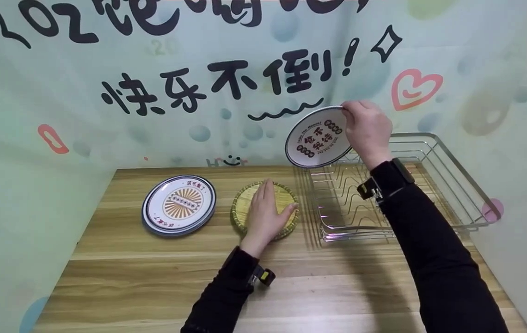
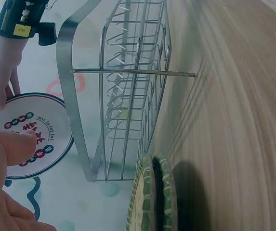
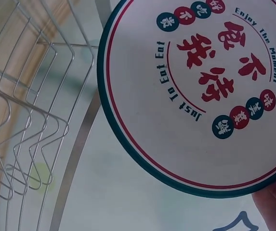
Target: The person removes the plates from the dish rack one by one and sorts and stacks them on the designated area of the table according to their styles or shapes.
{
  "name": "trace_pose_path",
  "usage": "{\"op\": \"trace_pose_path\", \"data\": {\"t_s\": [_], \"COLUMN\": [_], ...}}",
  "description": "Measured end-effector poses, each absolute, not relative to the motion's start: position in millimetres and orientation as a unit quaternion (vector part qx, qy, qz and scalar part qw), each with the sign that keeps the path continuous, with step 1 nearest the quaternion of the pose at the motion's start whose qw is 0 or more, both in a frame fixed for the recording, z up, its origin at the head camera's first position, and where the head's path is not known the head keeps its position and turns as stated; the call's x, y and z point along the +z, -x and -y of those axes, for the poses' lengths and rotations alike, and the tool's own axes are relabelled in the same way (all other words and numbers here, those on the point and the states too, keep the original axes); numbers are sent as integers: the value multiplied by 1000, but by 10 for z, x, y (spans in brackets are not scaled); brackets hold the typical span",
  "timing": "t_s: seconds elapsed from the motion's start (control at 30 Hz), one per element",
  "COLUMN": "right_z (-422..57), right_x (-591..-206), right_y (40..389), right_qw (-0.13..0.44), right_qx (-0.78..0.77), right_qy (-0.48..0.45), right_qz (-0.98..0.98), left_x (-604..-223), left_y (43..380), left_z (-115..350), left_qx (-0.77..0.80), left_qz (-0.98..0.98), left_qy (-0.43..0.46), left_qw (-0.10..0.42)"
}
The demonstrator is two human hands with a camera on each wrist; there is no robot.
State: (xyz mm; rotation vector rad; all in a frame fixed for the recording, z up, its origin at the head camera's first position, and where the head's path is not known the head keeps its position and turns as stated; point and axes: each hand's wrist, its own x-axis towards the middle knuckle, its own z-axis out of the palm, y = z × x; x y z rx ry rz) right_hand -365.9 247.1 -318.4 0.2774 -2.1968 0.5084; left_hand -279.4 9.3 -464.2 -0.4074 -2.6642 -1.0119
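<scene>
My right hand (image 1: 369,132) pinches the upper right rim of a white plate (image 1: 312,138) with a dark rim line and red lettering. The plate is held tilted in the air beside the dish rack (image 1: 337,222); its printed face fills much of the right wrist view. My left hand (image 1: 266,212), fingers straight and thumb spread, is over a round woven mat (image 1: 241,203). From the left wrist view, the woven mats (image 2: 150,202) look like a pair stacked on the table, with the hand a little above them. The hand hides part of the top one.
Left of the mats lies a stack of white plates (image 1: 182,203) with blue rims and an orange sunburst print. The metal wire dish rack stands at the right on the wooden table (image 1: 162,277). A printed cloth backdrop (image 1: 175,134) rises behind and at both sides.
</scene>
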Motion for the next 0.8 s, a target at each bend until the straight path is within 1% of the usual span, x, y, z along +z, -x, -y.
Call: {"op": "trace_pose_path", "data": {"t_s": [0.23,0.47,0.8], "right_z": [-2426,-2392,-2315], "right_x": [-3227,-3270,-3338], "right_y": [3596,3520,3410], "right_qw": [431,422,426], "right_qx": [202,213,219], "right_qy": [-122,-129,-165], "right_qz": [871,872,862], "left_x": [-4621,-4637,-4652], "left_y": [2805,2822,2846], "left_z": [-96,-89,-62], "left_qx": [-370,-410,-461], "left_qz": [907,885,849], "left_qy": [135,125,118], "left_qw": [152,184,230]}}
